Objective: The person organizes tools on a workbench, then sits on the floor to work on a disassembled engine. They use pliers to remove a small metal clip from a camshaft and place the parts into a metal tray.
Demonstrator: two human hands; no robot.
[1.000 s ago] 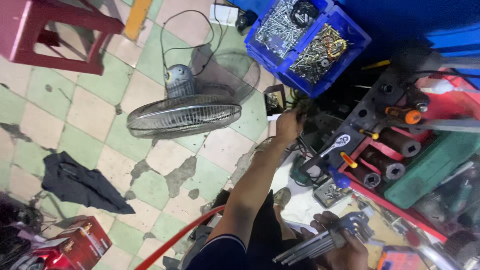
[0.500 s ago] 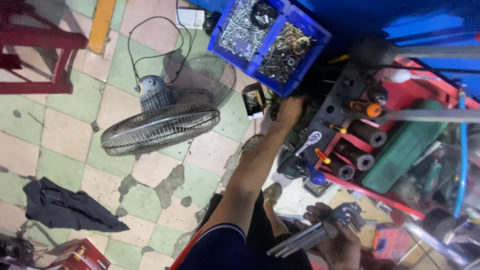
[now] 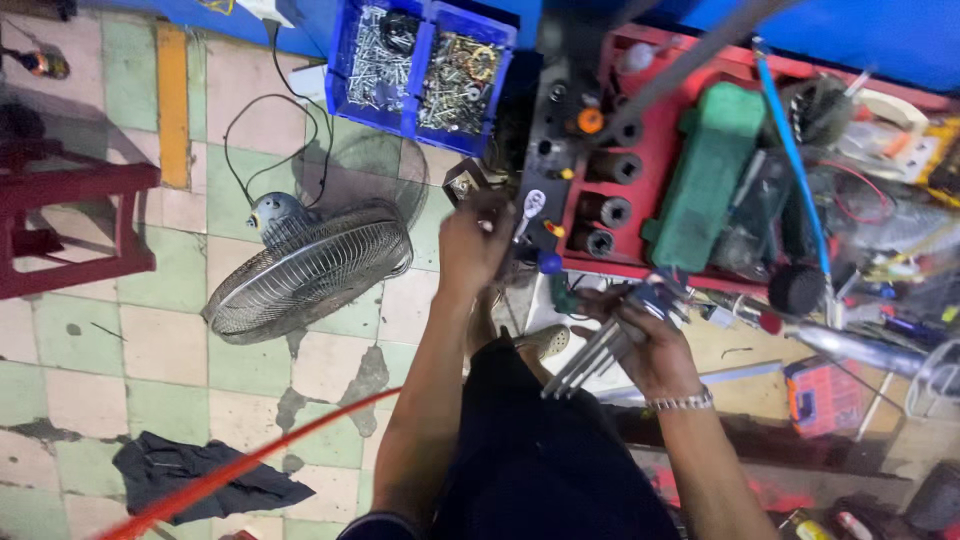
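Head view: person over red tool tray [image 3: 668,262].
Done: right hand [image 3: 655,345] has a closed grip on metal rods [image 3: 592,355].
Left: left hand [image 3: 475,245] reaching at tray edge, grip unclear.

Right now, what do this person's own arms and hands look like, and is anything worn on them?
Both forearms are bare, with no gloves on either hand. The right hand has a silver metal chain bracelet around its wrist. The left hand shows no ring, watch or band. A dark sleeve edge appears near the left upper arm at the bottom of the view.
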